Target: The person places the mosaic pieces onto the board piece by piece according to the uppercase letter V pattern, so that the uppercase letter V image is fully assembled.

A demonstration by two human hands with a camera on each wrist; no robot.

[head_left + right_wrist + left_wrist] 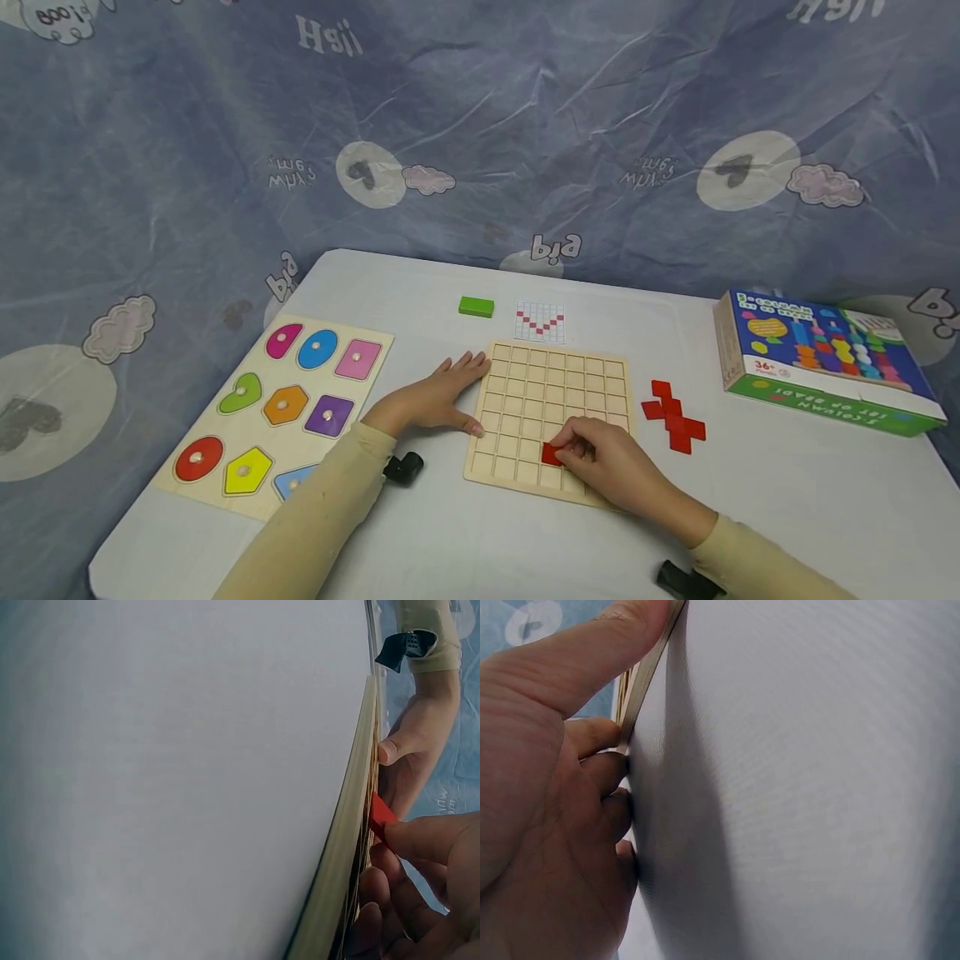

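In the head view a wooden grid board (517, 354) lies on the table. My right hand (611, 462) pinches a red square tile (551, 454) between thumb and fingers, at a cell in the board's lower middle. From the right wrist view, the red tile (381, 816) appears tilted against the board's face (352, 795). My left hand (435, 398) is spread at the board's left edge, with thumb and fingertips touching it. Several more red tiles (679, 423) lie loosely grouped to the right of the board.
Behind the board lie a small card (540, 322) with a red V pattern and a green block (476, 307). On the left is a shape puzzle board (296, 371) with knobbed pieces, partly under the left forearm. A toy box (825, 362) stands at the back right.
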